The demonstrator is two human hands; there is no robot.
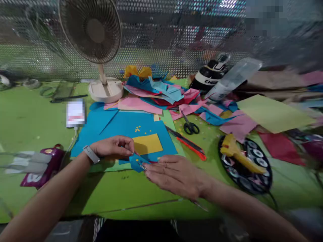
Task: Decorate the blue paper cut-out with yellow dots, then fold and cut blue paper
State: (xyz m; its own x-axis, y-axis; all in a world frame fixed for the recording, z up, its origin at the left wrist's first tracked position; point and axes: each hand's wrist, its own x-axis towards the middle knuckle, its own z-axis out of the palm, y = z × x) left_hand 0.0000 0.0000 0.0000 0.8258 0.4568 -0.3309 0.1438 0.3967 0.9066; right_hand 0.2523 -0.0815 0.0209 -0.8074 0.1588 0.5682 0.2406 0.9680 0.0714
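A green worktop carries a large blue sheet with a yellow rectangle on it; at the sheet's near edge the left hand pinches a small blue paper scrap; the right hand lies flat, fingers outstretched, touching the scrap; black scissors lie apart.

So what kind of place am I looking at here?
Probably a paper-craft workbench. Cut coloured paper is heaped on a green table, black-handled scissors lie among it, and the left hand and right hand work a small blue paper piece.
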